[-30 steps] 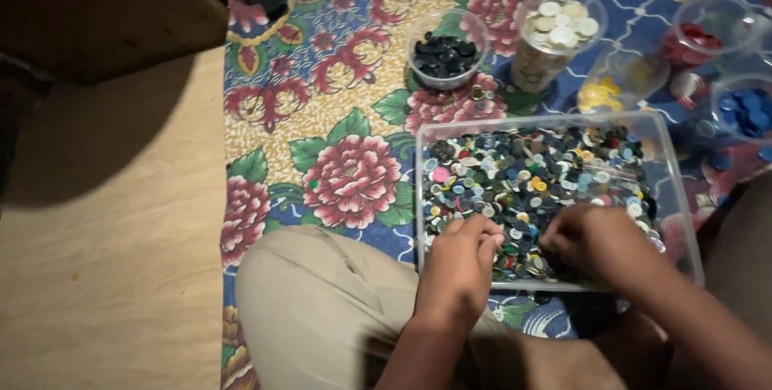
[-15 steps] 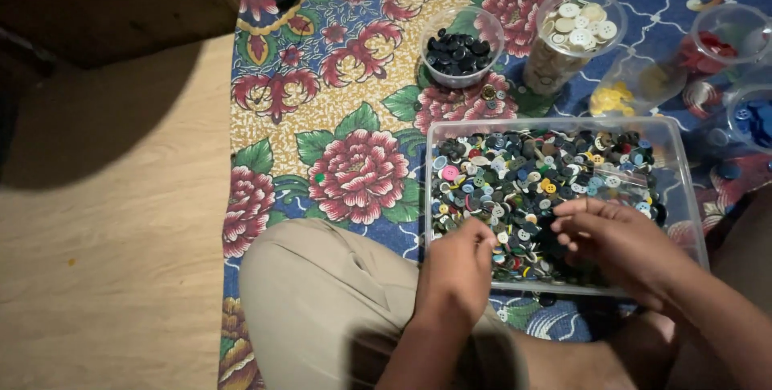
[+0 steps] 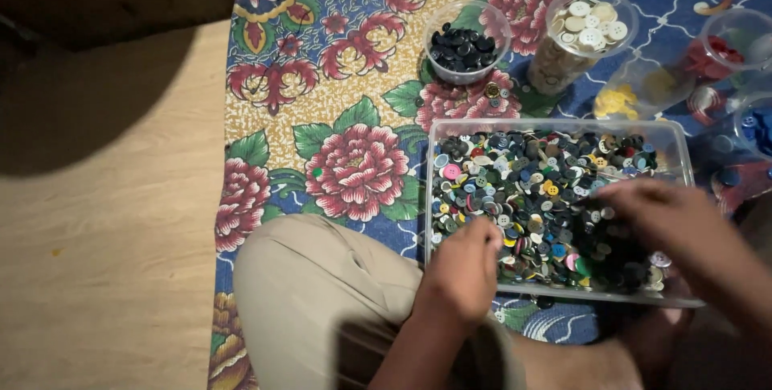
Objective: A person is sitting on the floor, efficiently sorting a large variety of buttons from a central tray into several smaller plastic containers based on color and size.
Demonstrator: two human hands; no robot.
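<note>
A person seated on a floral mat (image 3: 354, 117) works both hands in a clear plastic tray (image 3: 679, 157) heaped with mixed buttons (image 3: 531, 197). The left hand (image 3: 465, 273), fingers curled, rests on the pile at the tray's near left edge; whether it grips a button cannot be told. The right hand (image 3: 683, 225) is blurred over the right side, its grip unclear. Beyond the tray stand a bowl of black buttons (image 3: 465, 48) and a jar of white buttons (image 3: 583, 32)
</note>
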